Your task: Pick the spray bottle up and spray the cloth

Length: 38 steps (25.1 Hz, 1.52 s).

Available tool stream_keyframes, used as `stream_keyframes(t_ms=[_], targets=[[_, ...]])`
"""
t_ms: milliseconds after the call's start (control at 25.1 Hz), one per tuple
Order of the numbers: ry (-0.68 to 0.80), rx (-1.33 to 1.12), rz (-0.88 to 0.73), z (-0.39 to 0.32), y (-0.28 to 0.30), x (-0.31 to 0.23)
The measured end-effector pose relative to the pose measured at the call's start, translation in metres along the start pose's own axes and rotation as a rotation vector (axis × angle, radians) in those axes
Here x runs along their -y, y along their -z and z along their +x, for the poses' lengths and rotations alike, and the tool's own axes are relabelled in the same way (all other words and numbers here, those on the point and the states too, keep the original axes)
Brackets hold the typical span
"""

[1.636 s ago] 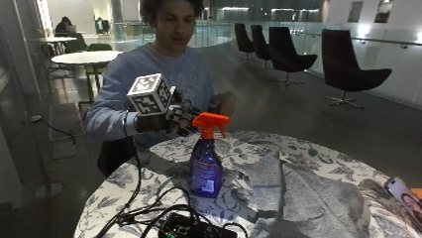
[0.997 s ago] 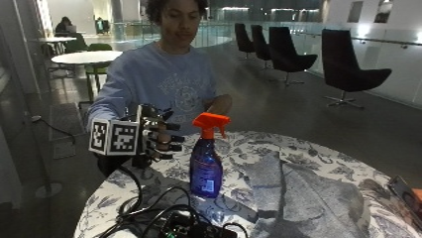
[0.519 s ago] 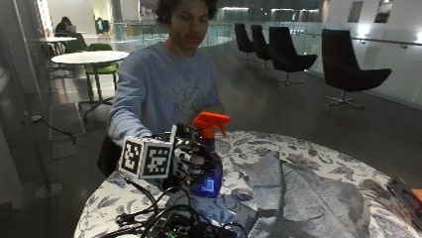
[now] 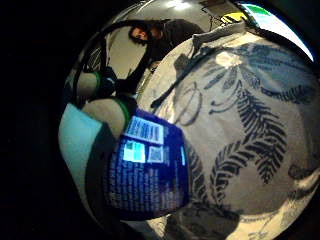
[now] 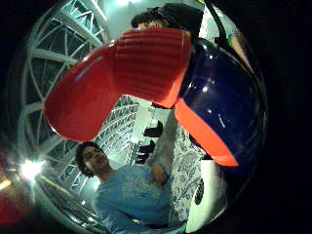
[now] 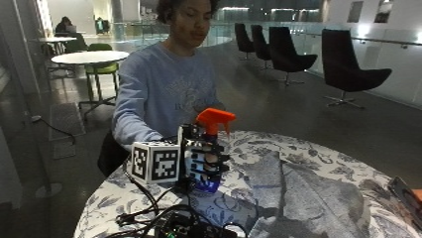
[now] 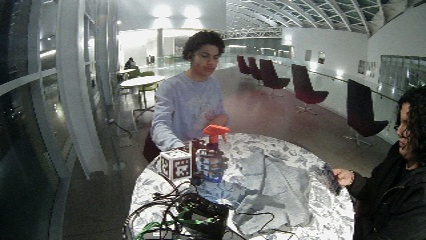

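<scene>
A spray bottle with an orange trigger head (image 6: 214, 119) and a blue body stands on the round table's floral cover (image 6: 296, 148), in front of the person. My gloved right hand (image 6: 202, 161) is wrapped round the bottle's body from the left, fingers curled across its front. The little finger side palm view shows the blue labelled body (image 4: 147, 175) right against the palm, with fingertips (image 4: 107, 112) beside it. In the thumb side view the orange head (image 5: 122, 73) and blue shoulder (image 5: 219, 92) sit close. A grey cloth (image 6: 296, 193) lies spread on the table just right of the bottle.
A black box with tangled cables (image 6: 191, 228) sits at the table's near edge, below the hand. A flat device (image 6: 405, 193) lies at the right edge. Dark chairs (image 6: 349, 69) and another table (image 6: 89, 57) stand far behind.
My gloved hand dropped from chest height, swung in from the left and closed round the bottle's body. The bottle has stayed where it stood.
</scene>
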<state>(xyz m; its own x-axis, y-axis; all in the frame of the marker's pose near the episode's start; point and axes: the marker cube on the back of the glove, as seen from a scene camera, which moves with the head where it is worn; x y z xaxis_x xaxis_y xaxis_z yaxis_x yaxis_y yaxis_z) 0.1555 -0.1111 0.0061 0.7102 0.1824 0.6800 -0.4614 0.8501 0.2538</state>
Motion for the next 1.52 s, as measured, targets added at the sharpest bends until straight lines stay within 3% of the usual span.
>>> stream_keyframes(t_ms=[838,1516], targets=[[-0.31,-0.289,-0.3,-0.062,-0.018,0.031],[-0.36,-0.389,-0.35,-0.082,-0.029,0.033]])
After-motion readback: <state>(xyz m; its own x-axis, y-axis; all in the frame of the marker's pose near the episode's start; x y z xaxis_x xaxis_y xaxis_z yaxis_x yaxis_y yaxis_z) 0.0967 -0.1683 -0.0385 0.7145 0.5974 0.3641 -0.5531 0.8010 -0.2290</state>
